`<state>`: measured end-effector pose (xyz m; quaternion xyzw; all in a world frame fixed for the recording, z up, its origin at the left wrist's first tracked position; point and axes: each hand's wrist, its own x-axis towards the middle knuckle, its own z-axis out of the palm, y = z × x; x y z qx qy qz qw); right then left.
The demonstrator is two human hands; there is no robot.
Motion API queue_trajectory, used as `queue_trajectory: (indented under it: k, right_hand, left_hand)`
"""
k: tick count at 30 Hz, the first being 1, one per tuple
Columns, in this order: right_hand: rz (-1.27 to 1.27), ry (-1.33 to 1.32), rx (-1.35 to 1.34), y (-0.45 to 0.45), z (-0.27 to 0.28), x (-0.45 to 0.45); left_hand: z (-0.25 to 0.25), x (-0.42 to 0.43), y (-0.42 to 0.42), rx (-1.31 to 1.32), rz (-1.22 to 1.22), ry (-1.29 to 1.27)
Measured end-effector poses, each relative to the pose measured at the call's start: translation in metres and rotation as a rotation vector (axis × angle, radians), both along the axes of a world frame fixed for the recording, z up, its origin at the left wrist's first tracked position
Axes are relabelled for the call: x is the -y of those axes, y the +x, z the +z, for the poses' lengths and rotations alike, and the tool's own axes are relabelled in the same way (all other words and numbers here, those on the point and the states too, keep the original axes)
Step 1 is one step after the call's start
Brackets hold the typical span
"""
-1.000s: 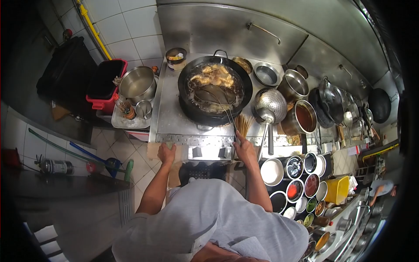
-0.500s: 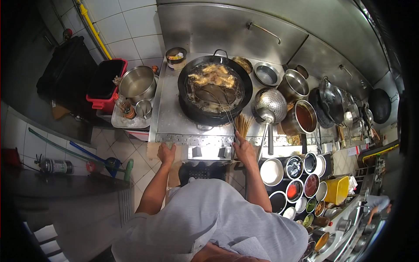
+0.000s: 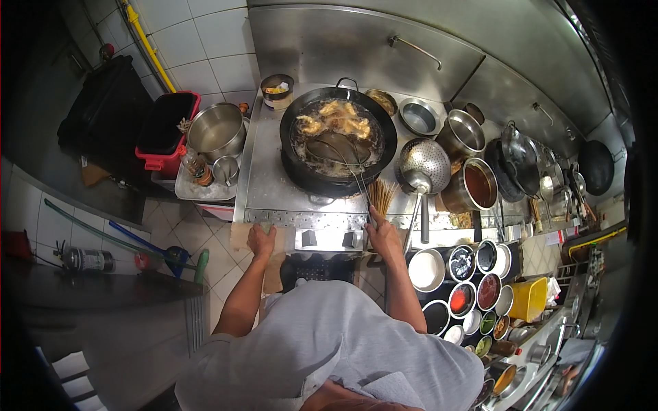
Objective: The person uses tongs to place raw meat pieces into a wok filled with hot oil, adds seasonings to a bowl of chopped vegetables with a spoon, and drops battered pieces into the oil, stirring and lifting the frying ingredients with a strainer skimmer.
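My right hand [image 3: 384, 239] is closed around the long handle of a wire skimmer [image 3: 334, 151]. The skimmer's round head sits in the bubbling oil, in the near half of a large black wok [image 3: 290, 164]. Golden battered pieces of food [image 3: 336, 118] float in the oil just beyond it. My left hand [image 3: 262, 240] is curled at the front edge of the stove [image 3: 264, 198], left of the control panel. What its fingers hold, if anything, is hidden. A bamboo brush [image 3: 382, 198] lies right beside the skimmer's handle.
Right of the wok are a perforated ladle [image 3: 425, 166] and a pot of reddish-brown sauce [image 3: 480, 183]. Several seasoning tubs [image 3: 426, 269] stand near my right arm. At left are a steel pot [image 3: 216, 132] and a bottle [image 3: 197, 168]. Another person [image 3: 570, 373] shows far right.
The food pieces have drifted in the oil and bunched differently, with a piece now apart at the left. Both my hands and the skimmer stay in place. The other person at far right has shifted.
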<state>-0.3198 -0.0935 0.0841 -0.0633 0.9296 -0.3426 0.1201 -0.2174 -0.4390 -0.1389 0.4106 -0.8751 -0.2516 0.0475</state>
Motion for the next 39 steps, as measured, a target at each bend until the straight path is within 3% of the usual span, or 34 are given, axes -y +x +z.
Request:
queue_trajectory:
  k: [10,15,25,27,28,34,39]
  right_hand:
    - [0.009,0.053,0.051,-0.001,0.005,0.002]
    - [0.036,0.021,-0.047,0.000,0.012,0.009]
    - [0.056,-0.029,-0.055,-0.027,-0.023,0.005]
    - [0.142,-0.066,-0.327,-0.040,-0.054,-0.011]
    - [0.145,-0.066,-0.327,-0.044,-0.051,-0.019]
    - [0.076,-0.366,0.193,-0.078,0.002,-0.056]
    - [-0.016,-0.411,0.385,-0.110,0.015,-0.087]
  left_hand:
    - [0.002,0.000,0.000,-0.026,-0.014,-0.017]
    - [0.001,-0.001,0.000,-0.043,-0.008,-0.030]
    - [0.000,0.000,0.001,-0.048,0.011,-0.036]
    - [0.003,-0.001,0.000,-0.024,0.002,-0.032]
    - [0.002,-0.001,0.000,-0.024,0.005,-0.031]
    - [-0.001,-0.003,0.001,-0.065,0.008,-0.066]
    - [-0.001,-0.002,0.001,-0.044,0.016,-0.040]
